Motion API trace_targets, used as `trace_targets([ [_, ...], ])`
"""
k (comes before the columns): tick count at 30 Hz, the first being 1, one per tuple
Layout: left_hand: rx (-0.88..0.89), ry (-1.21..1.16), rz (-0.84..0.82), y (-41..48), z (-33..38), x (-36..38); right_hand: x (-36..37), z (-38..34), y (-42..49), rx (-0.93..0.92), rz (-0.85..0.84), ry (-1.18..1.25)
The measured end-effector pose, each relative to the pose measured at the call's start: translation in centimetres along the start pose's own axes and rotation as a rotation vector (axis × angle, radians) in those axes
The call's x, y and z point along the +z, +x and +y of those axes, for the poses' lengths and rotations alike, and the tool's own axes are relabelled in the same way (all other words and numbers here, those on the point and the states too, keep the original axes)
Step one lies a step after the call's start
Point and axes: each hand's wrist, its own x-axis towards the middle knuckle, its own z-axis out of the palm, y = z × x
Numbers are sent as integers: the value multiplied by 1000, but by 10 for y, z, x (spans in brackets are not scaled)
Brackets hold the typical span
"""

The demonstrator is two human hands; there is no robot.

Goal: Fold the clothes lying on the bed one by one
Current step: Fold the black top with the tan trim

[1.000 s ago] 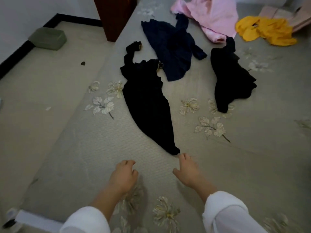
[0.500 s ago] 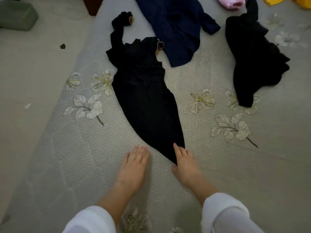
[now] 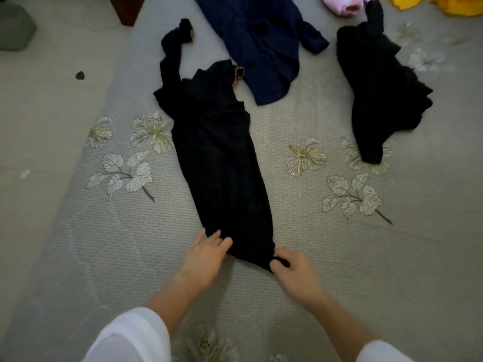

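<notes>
A long black garment (image 3: 222, 163) lies stretched out on the grey flowered bed (image 3: 300, 257), one sleeve reaching up to the far left. My left hand (image 3: 205, 257) rests on the left corner of its near hem, fingers spread flat on the cloth. My right hand (image 3: 295, 273) pinches the right corner of the same hem between thumb and fingers. Beyond it lie a navy garment (image 3: 264, 43) and a second, crumpled black garment (image 3: 379, 90).
Pink cloth (image 3: 342, 5) and yellow cloth (image 3: 444, 3) show at the far edge. The bed's left edge drops to a pale floor (image 3: 39, 113) with a green cushion (image 3: 13, 27) and a dark wooden post (image 3: 128, 9).
Both hands have moved forward from the bare bedcover onto the black garment's near hem; the right hand has closed on it. The hem now lies wider and flatter. The camera has moved closer.
</notes>
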Motion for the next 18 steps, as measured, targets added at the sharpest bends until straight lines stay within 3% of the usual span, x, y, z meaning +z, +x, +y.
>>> trace_targets([
  [5, 95, -213, -2, -71, 12, -17, -16, -34, -56, 119, -28, 333],
  [8, 78, -395, -125, -113, 23, -29, -33, -59, -90, 317, -17, 523],
  [10, 103, -395, -151, -137, 29, -33, -43, -72, -118, 311, 11, 553],
  [18, 123, -319, 88, -208, 57, -48, -59, -112, -211, 277, 4, 641],
])
